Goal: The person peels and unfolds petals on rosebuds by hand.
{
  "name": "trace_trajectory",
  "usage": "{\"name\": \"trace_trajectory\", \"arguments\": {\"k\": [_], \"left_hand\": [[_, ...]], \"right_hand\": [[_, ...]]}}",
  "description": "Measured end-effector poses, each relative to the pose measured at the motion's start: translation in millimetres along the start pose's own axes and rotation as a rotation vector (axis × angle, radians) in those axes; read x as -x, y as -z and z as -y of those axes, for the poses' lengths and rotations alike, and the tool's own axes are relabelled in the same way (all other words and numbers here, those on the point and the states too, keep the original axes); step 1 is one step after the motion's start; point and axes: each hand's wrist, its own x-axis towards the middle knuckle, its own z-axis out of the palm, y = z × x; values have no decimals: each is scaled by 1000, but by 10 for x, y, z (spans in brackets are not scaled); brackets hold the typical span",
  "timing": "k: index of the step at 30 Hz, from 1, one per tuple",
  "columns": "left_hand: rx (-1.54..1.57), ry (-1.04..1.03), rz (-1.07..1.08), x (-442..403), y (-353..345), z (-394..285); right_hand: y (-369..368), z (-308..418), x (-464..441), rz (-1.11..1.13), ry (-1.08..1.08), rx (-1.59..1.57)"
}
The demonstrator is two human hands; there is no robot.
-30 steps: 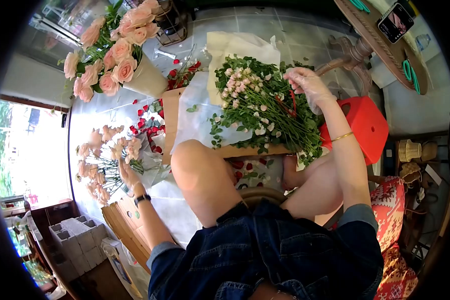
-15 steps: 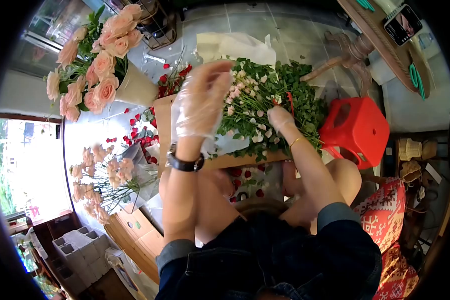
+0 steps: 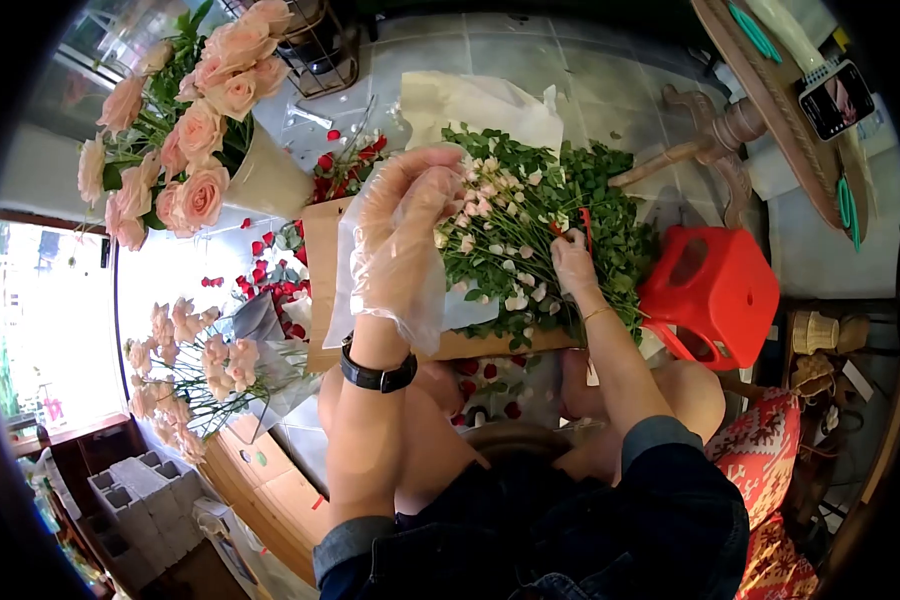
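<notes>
My left hand (image 3: 400, 235), in a loose clear plastic glove, is raised at the left of a heap of small pink and white roses (image 3: 485, 200). Its fingers curl toward the thumb beside the blooms; whatever lies between them is hidden. My right hand (image 3: 573, 265), also gloved, is closed over the stems at the heap's right side. A slim red tool (image 3: 586, 230) sticks out beyond its fingers, and its exact kind is unclear. Green leaves (image 3: 610, 200) spread around the stems. The heap lies over brown cardboard (image 3: 325, 270) on the floor.
A red plastic stool (image 3: 715, 295) stands right of the heap. Large pink roses (image 3: 205, 130) fill a pale bucket (image 3: 275, 180) at upper left, with peach roses (image 3: 180, 375) below. Red petals (image 3: 270, 270) litter the floor. A wooden table (image 3: 770, 110) holds a phone (image 3: 836, 100) and teal scissors (image 3: 847, 210).
My left hand has lowered slightly and its fingers have curled beside the blooms. My right hand and the red tool have moved a little toward me. The view has shifted slightly.
</notes>
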Motion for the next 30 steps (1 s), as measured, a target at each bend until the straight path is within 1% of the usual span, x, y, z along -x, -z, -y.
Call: {"name": "trace_trajectory", "arguments": {"k": [3,4,6,7,8,10,12,13,14,16,17,19,20,22,23,24,25,26,27,30], "left_hand": [[54,-9,30,-4,9,13],[59,2,31,-16,7,7],[67,13,26,-35,29,-7],[60,-2,41,-46,44,-11],[54,-17,60,-47,50,-16],[76,-6,47,-40,48,-20],[95,-3,37,-41,34,-36],[108,2,13,-31,19,-36],[121,6,-10,-29,12,-24],[118,-28,30,-34,52,-4],[97,-6,35,-31,60,-17],[80,19,34,-22,68,-17],[86,10,41,-13,69,-22],[98,33,45,8,68,-34],[125,24,27,12,50,-15],[129,12,28,9,52,7],[102,55,46,5,66,33],[74,98,60,1,82,54],[107,118,103,3,91,69],[107,58,152,-10,99,49]], "right_hand": [[-305,-489,-293,225,186,512],[-302,-578,-390,350,352,744],[-291,-728,-452,-19,277,241],[162,-428,-324,-142,447,202],[409,-260,-288,-168,378,82],[832,-42,-339,-207,463,63],[1216,153,-398,-188,456,107],[1434,284,-382,-191,491,133],[1610,378,-372,-172,497,246],[2044,700,-133,-348,547,315],[2181,798,-33,-360,548,322],[2378,941,202,-464,490,193],[2456,996,306,-475,491,199],[2575,1084,505,-592,505,110],[2602,1136,606,-603,511,114],[2612,1192,706,-574,547,-28],[2607,1229,795,-540,583,-172],[2537,1218,845,-402,481,-377],[2520,1281,929,-330,473,-525],[2385,1462,1095,-151,483,-917]]}}
